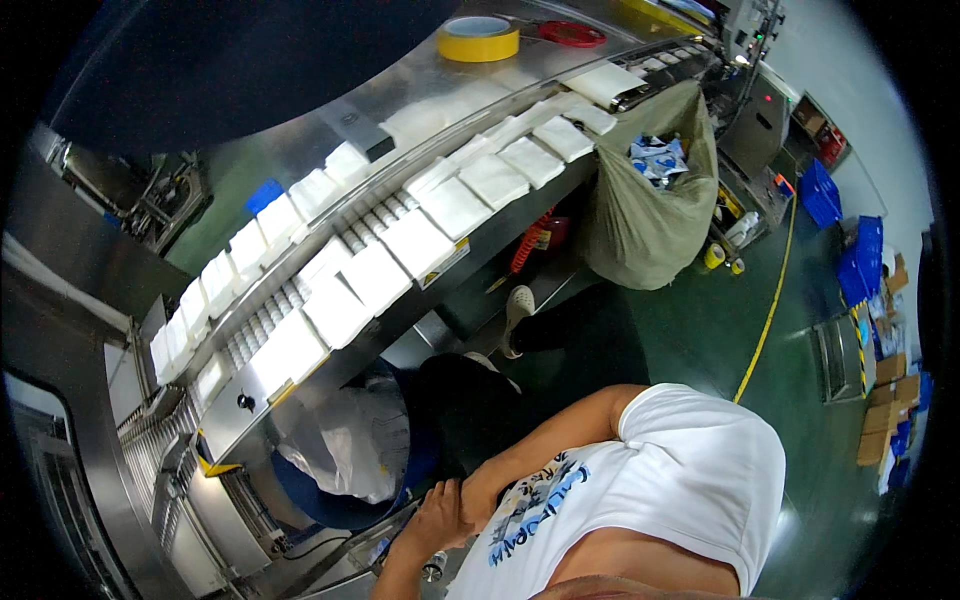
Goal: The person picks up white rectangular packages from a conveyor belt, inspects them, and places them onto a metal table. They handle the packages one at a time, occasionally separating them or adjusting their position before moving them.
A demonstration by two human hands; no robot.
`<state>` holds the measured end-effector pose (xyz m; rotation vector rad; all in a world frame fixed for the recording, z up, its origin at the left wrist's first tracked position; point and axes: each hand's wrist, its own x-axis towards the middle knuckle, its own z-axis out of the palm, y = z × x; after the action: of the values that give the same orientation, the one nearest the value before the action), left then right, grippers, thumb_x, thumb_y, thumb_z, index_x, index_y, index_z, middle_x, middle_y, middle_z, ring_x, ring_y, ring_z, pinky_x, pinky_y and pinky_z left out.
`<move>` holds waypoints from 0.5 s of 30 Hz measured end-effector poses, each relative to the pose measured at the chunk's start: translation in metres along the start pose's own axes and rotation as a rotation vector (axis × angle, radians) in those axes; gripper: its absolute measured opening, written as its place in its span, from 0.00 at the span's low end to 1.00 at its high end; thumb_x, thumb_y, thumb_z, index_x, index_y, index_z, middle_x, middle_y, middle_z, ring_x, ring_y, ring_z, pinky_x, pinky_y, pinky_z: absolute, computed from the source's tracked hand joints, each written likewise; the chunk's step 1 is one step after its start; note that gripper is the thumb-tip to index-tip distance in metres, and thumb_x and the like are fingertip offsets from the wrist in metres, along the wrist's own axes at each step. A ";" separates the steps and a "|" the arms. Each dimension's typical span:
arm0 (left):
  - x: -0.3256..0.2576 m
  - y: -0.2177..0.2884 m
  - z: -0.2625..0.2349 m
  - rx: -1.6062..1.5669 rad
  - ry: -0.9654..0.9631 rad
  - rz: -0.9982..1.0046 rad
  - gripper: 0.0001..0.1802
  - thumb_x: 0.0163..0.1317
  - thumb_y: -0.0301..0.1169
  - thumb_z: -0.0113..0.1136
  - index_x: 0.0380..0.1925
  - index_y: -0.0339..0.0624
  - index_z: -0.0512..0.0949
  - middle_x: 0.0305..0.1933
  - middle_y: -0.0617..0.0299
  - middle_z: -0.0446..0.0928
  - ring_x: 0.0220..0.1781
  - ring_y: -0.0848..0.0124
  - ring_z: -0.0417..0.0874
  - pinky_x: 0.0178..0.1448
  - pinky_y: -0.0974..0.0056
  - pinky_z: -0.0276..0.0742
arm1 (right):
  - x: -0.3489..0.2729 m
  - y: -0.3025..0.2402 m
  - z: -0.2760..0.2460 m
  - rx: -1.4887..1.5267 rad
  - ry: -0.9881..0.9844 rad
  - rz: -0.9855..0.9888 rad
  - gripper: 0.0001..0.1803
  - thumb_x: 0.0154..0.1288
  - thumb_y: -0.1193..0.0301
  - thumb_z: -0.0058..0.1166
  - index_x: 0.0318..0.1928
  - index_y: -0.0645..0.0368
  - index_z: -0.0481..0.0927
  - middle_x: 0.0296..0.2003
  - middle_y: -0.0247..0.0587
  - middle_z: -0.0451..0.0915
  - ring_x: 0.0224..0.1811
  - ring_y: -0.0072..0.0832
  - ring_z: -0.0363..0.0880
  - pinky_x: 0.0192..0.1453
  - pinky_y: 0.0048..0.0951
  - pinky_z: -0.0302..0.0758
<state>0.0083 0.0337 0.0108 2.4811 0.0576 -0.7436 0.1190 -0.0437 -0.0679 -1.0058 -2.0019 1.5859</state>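
My left hand [433, 514] lies across my right hand [468, 508] in front of my white shirt, fingers bent and closed over it. The fingers of my right hand are mostly hidden beneath. Neither hand shows any other thing in it. Just beyond them stands a blue bin [330, 508] lined with a clear plastic bag [345, 440]. Past the bin, flat white packets [375, 277] lie in a slanting row along the near edge of a metal conveyor [262, 325]. A second row of white packets [249, 245] runs along its far side.
A large greenish sack [645, 225] holding blue-and-white packets hangs by the conveyor's far right end. Yellow tape [478, 40] and a red ring-shaped object [572, 34] rest on the metal top. Blue crates [862, 260] and cardboard boxes [885, 410] line the right wall.
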 end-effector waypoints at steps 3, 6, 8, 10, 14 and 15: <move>-0.005 -0.003 0.000 0.095 0.080 0.147 0.42 0.53 0.36 0.74 0.61 0.22 0.67 0.58 0.35 0.73 0.62 0.43 0.77 0.68 0.52 0.75 | -0.004 0.006 0.000 -0.004 -0.009 0.022 0.26 0.67 0.49 0.62 0.53 0.53 0.76 0.55 0.40 0.71 0.60 0.36 0.66 0.65 0.38 0.63; -0.001 0.002 -0.005 -0.044 -0.009 0.016 0.39 0.53 0.36 0.72 0.60 0.23 0.67 0.57 0.36 0.74 0.63 0.43 0.77 0.68 0.53 0.74 | -0.005 0.008 0.005 -0.032 0.010 0.024 0.26 0.69 0.49 0.60 0.56 0.53 0.76 0.57 0.41 0.72 0.61 0.37 0.67 0.67 0.39 0.64; 0.002 0.005 -0.007 -0.110 -0.078 -0.082 0.38 0.53 0.35 0.71 0.59 0.24 0.68 0.57 0.37 0.74 0.63 0.44 0.76 0.68 0.53 0.74 | -0.005 0.006 0.006 -0.072 -0.044 0.006 0.26 0.70 0.49 0.58 0.58 0.53 0.76 0.59 0.41 0.73 0.62 0.38 0.68 0.68 0.39 0.64; 0.001 0.006 -0.006 -0.063 -0.105 -0.092 0.37 0.53 0.34 0.70 0.60 0.25 0.68 0.56 0.38 0.74 0.63 0.44 0.76 0.68 0.53 0.74 | -0.007 0.006 0.005 -0.071 -0.085 -0.002 0.26 0.72 0.49 0.57 0.59 0.53 0.76 0.60 0.42 0.73 0.63 0.39 0.69 0.69 0.39 0.64; 0.005 -0.008 0.005 -0.050 -0.018 -0.012 0.38 0.53 0.38 0.71 0.59 0.27 0.68 0.55 0.41 0.75 0.63 0.45 0.78 0.68 0.52 0.76 | -0.012 0.010 0.004 -0.053 -0.138 -0.014 0.27 0.74 0.49 0.54 0.63 0.53 0.76 0.63 0.43 0.75 0.66 0.40 0.70 0.71 0.40 0.65; 0.003 -0.008 0.007 -0.074 0.006 -0.019 0.38 0.51 0.36 0.72 0.59 0.27 0.68 0.55 0.41 0.75 0.62 0.44 0.78 0.67 0.51 0.77 | -0.012 0.012 0.005 -0.053 -0.142 -0.011 0.27 0.75 0.49 0.53 0.63 0.53 0.76 0.63 0.43 0.75 0.66 0.41 0.71 0.72 0.41 0.66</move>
<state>0.0061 0.0363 0.0001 2.4156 0.1086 -0.7287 0.1275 -0.0548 -0.0796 -0.9233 -2.1501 1.6475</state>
